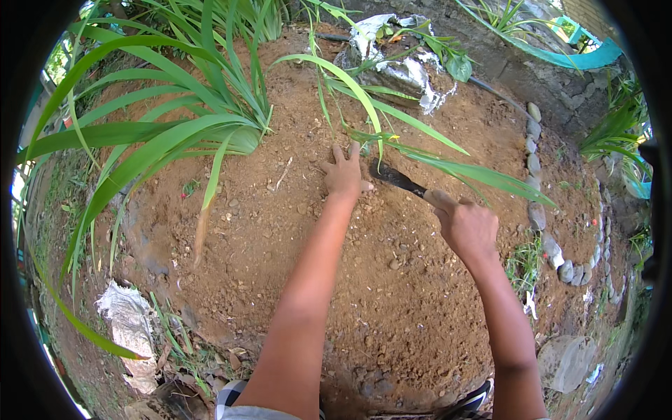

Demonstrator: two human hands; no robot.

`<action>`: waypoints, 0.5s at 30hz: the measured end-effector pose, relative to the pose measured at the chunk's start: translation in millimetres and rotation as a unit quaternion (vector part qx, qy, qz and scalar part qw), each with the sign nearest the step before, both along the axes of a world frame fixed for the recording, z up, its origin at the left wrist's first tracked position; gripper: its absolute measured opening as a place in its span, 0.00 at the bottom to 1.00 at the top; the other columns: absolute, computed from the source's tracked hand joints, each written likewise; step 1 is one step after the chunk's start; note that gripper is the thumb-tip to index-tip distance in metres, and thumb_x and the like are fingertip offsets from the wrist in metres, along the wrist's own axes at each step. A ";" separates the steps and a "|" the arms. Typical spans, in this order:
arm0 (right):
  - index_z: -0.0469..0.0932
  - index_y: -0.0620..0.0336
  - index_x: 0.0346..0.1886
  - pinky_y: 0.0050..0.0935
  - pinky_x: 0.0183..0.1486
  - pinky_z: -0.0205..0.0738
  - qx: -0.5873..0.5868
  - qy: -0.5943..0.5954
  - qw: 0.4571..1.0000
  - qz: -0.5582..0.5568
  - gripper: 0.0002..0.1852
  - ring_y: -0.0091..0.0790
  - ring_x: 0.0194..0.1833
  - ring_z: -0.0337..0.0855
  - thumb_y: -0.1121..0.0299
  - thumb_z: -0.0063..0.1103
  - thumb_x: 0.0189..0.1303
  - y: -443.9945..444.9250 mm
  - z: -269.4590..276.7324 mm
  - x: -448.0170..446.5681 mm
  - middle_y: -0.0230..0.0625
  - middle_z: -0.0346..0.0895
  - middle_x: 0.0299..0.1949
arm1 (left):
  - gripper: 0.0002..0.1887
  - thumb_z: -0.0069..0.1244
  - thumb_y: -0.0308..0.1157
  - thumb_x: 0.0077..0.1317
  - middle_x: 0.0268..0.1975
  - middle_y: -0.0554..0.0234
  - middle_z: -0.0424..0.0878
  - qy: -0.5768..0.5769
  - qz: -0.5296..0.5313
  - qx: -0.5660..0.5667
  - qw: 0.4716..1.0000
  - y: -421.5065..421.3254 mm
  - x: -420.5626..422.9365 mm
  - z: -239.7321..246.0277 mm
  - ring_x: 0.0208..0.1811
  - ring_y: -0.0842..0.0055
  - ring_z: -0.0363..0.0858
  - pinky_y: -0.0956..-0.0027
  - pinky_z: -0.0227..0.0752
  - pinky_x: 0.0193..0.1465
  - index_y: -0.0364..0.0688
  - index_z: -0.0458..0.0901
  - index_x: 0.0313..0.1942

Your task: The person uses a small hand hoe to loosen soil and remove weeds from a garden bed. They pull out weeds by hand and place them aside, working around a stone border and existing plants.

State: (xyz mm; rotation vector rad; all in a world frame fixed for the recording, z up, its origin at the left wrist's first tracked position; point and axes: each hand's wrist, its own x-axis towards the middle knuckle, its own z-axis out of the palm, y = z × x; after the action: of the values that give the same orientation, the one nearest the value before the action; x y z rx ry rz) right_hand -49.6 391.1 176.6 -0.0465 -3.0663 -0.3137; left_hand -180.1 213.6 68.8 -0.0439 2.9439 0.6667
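Note:
My left hand [345, 170] rests on brown soil [294, 231] with its fingers spread, and nothing is in its grip. Its fingertips are at the base of a slender plant with long strap-like leaves [415, 123]. In my right hand [467, 226] is the handle of a small digging tool with a dark, flat blade [395, 177]. The blade points left, and its rounded tip is close to the soil beside the plant's base. Whether the tip touches the ground, I cannot tell.
A large clump of strap-leaved plants [231, 110] spreads at the left. Beyond my hands lies a torn white sack [404, 73]. Stones [533, 165] edge the bed on the right, near a dark hose [496, 93]. Another frayed sack [131, 331] sits at the lower left.

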 end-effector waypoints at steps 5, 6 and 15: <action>0.79 0.30 0.51 0.39 0.27 0.75 -0.042 0.104 0.993 0.034 0.16 0.41 0.26 0.83 0.55 0.57 0.59 28.1 -39.1 -26.4 0.39 0.81 0.26 | 0.59 0.71 0.51 0.36 0.67 0.45 0.59 -0.027 -0.057 -0.091 0.994 -6.4 -27.3 1.8 0.60 0.55 0.72 0.59 0.75 0.55 0.40 0.54 0.66; 0.79 0.30 0.52 0.39 0.28 0.75 -0.042 0.110 0.992 0.048 0.16 0.42 0.27 0.83 0.55 0.57 0.59 30.6 -45.0 -36.8 0.39 0.82 0.26 | 0.58 0.71 0.52 0.36 0.66 0.45 0.59 -0.047 -0.066 -0.097 0.992 -4.1 -33.1 3.5 0.59 0.56 0.73 0.59 0.75 0.54 0.40 0.56 0.65; 0.77 0.30 0.52 0.35 0.21 0.73 -0.020 0.129 0.985 0.112 0.16 0.35 0.22 0.81 0.56 0.56 0.60 22.7 -32.1 -10.2 0.36 0.79 0.23 | 0.40 0.67 0.41 0.47 0.65 0.56 0.58 0.027 -0.004 -0.009 1.000 -24.6 -31.7 -31.5 0.55 0.49 0.73 0.57 0.78 0.47 0.52 0.65 0.61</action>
State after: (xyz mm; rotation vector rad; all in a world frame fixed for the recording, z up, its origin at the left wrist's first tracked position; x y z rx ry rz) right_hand -59.8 413.7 144.5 0.2348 -2.7849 -0.2132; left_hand -211.7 189.0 37.3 -0.0175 2.9997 0.6507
